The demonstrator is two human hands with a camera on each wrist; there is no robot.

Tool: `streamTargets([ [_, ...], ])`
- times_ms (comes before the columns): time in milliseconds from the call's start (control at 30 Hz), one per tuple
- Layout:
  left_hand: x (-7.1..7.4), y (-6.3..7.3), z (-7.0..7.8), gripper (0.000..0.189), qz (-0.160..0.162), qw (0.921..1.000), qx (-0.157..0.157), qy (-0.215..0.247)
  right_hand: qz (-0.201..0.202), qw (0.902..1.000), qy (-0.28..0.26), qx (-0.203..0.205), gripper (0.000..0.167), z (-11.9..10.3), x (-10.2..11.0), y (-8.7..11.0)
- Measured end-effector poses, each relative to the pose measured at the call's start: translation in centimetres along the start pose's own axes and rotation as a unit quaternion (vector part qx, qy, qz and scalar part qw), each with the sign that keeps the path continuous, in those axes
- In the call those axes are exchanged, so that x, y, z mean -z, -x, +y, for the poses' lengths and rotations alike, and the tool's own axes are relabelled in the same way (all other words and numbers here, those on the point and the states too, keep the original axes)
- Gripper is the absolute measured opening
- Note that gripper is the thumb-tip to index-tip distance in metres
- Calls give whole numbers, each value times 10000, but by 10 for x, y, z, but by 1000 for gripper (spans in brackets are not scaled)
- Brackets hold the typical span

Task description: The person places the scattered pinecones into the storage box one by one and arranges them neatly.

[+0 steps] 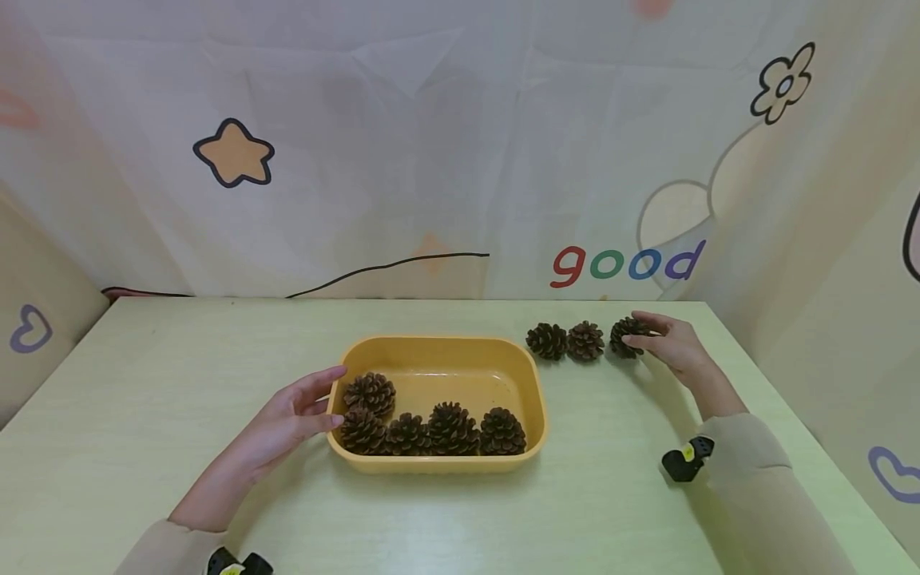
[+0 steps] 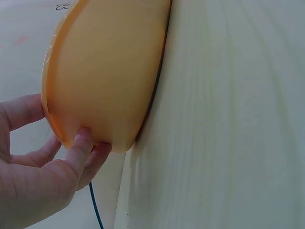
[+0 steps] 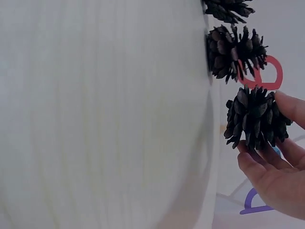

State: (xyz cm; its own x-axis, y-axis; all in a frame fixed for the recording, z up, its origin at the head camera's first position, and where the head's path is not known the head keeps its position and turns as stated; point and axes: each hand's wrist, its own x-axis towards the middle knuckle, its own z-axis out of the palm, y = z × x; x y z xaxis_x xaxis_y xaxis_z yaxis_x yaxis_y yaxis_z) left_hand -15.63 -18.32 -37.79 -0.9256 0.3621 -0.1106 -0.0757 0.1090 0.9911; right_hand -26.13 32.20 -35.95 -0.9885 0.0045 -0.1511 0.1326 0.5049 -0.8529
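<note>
My right hand [image 1: 672, 343] holds a brown pine cone [image 1: 628, 338] between thumb and fingers near the table's back edge. In the right wrist view this pine cone [image 3: 257, 117] sits at the fingertips, with a gap between it and the tabletop. Left of it, two more pine cones [image 1: 547, 341] stand side by side on the table. A yellow plastic tub [image 1: 438, 465] holds several pine cones [image 1: 451, 429], lined along its near side and left end. My left hand [image 1: 291, 415] grips the tub's left end, fingertips at the rim and against the outer wall [image 2: 100, 86].
The pale wood-grain table [image 1: 604, 495] runs back to a printed cloth backdrop [image 1: 402, 160] with a star and the word "good". Cloth also hangs on both sides. A black wrist device [image 1: 688, 459] sits by the right sleeve [image 1: 755, 471].
</note>
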Motion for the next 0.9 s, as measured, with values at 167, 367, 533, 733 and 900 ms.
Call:
streamTargets([
  [167,0,-1,-2,70,-24,10000,-18,9,78,9994,295,189,68,-4,2,7],
  [367,0,-1,-3,70,-4,10000,3,12,124,9984,329,443,67,-13,3,19],
  [533,0,-1,-2,70,-12,10000,-18,11,164,9982,290,505,68,-22,2,30],
  [733,0,-1,-2,70,-5,10000,-25,39,177,9961,365,779,67,-35,-6,45],
  [900,0,-1,-1,70,17,10000,-12,-2,-16,9934,458,1053,65,-47,-19,54],
])
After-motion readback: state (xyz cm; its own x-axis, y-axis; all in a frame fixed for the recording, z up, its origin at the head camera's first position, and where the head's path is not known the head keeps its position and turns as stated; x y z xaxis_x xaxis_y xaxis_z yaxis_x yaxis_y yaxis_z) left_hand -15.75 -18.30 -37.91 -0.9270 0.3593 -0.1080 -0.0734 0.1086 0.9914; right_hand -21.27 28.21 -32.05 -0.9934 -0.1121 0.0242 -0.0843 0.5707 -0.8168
